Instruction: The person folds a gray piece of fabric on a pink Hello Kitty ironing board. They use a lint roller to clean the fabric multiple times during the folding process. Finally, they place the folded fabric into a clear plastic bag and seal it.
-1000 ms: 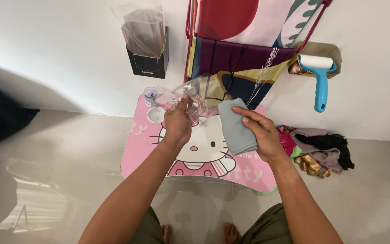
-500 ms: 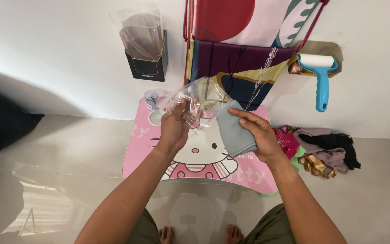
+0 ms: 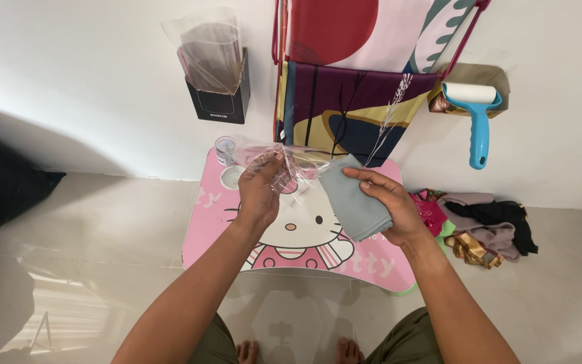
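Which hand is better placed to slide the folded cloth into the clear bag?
Probably the right hand: its fingers already grip the folded grey cloth, with one end beside the clear plastic bag that the left hand holds.

Left hand (image 3: 261,195) fingertips: hidden in clear plastic bag (image 3: 289,165).
Hanging fabrics (image 3: 358,74): cut off at top edge.
Black box (image 3: 222,101) print: too small.

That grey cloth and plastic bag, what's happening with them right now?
A person stands over a small pink cartoon table. The right hand grips a folded grey cloth with its end at the mouth of a clear plastic bag that the left hand holds up. The cloth is mostly outside the bag.
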